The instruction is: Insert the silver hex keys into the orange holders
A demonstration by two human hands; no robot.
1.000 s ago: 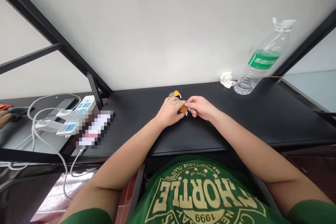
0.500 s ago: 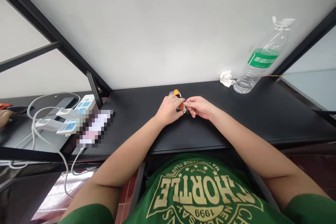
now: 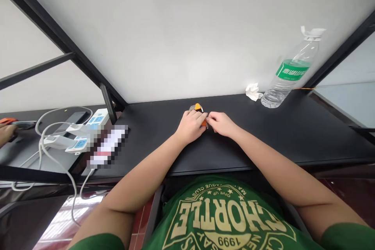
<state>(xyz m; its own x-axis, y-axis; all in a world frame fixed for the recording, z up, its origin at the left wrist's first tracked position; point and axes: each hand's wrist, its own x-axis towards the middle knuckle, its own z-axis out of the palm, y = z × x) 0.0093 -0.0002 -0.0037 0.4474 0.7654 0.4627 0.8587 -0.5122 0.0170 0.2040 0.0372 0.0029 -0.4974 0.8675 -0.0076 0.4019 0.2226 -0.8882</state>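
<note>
My left hand (image 3: 191, 125) is wrapped over a hex key set (image 3: 198, 106) on the black table. The set has an orange plastic holder and silver keys. Its top end sticks out beyond my fingers, and a bit of orange and some metal ends show below my fingertips. My palm covers the middle. At the set's right edge my right hand (image 3: 222, 124) pinches, thumb and fingertips pressed together against the key ends. Which key lies between them is hidden.
A large clear bottle (image 3: 281, 82) with a green label stands at the back right beside crumpled tissue (image 3: 253, 91). On the left are a charging phone (image 3: 108, 146), a power strip (image 3: 98, 119) and white cables. Another person's hand (image 3: 6, 133) holds an orange-handled tool at far left.
The right hand's fingers have curled into a tighter pinch at the set's edge. My left hand keeps its hold. The view has shifted slightly, and the other person's hand shows more.
</note>
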